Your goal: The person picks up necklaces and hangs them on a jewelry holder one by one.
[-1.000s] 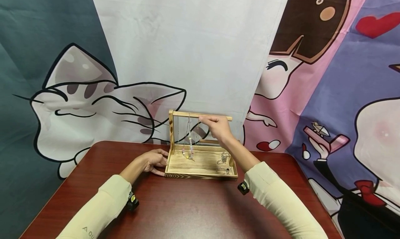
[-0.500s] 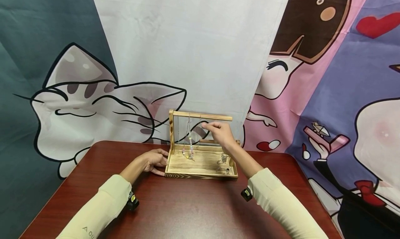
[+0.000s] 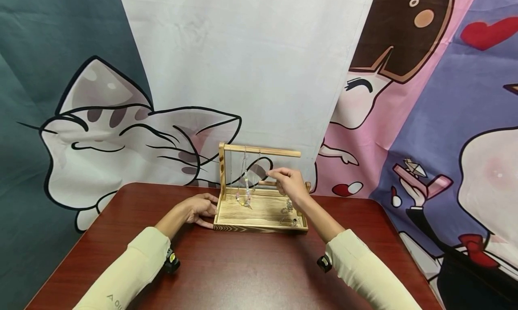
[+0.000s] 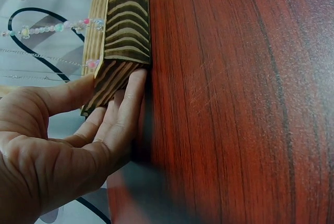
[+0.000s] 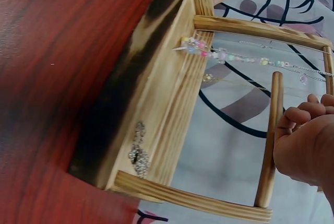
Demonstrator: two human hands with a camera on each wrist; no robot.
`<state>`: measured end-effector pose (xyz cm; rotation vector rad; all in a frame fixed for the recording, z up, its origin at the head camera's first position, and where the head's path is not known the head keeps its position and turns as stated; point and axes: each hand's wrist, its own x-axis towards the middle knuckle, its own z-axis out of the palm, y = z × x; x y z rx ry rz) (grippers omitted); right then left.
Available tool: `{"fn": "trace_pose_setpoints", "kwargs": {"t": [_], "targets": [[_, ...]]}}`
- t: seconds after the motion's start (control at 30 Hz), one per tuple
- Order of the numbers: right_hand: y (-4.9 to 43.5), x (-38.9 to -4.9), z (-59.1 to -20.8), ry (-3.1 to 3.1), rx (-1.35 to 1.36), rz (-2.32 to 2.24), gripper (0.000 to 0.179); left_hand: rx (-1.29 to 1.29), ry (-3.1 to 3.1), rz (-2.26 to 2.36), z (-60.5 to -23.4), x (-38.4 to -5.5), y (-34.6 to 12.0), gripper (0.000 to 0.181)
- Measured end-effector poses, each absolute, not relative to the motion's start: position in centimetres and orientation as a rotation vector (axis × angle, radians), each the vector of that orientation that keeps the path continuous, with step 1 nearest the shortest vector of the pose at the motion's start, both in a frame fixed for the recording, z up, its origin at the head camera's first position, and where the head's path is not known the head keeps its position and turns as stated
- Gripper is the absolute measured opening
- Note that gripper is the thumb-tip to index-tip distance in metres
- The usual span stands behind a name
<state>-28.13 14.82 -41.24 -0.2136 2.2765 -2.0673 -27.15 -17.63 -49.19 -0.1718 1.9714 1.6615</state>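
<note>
A wooden jewellery stand has a tray base, a tall upper bar and a shorter lower bar. At its left end my left hand grips the tray wall, thumb at the top edge and fingers on the outside, as the left wrist view shows. From the upper bar hang a beaded necklace and fine chains, one with a small gold-toned pendant. My right hand is by the lower bar, fingers curled, thumb and index together. Nothing shows between them.
Silvery chains lie in the right end of the tray. The stand sits toward the back of the red-brown table. A printed cloth backdrop hangs close behind it.
My right hand has come off the upper bar and moved down and slightly right, leaving a fine chain hanging there. My left hand stays on the tray wall.
</note>
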Motion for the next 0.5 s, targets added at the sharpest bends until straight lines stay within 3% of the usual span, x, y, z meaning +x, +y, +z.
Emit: {"fn": "trace_pose_setpoints", "kwargs": {"t": [0.5], "targets": [[14.9,-26.5,-43.6,2.437,-0.399,-1.922,0.026,-0.166,1.974,1.660,-49.2,-27.0,-17.7,0.060]]}}
